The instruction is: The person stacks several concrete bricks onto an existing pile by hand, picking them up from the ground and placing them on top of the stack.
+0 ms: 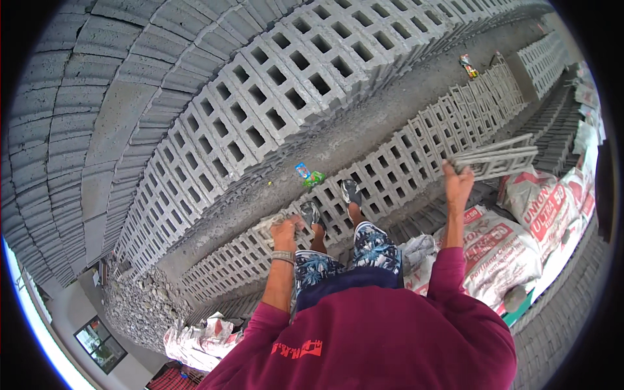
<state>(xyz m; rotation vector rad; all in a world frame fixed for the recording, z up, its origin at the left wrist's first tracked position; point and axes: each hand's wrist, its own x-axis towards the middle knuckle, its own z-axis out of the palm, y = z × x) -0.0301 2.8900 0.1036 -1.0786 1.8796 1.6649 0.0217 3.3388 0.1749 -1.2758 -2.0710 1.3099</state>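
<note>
Head cam: R hand clamped on grey frames; L hand apart, grip unclear. Block row looks frame-topped twd R end, mid uncovered.

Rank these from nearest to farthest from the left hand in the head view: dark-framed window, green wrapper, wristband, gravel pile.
1. Wristband: just below the left hand.
2. Green wrapper: above it, slightly right.
3. Gravel pile: lower left.
4. Dark-framed window: farther lower left, beyond the gravel.
</note>
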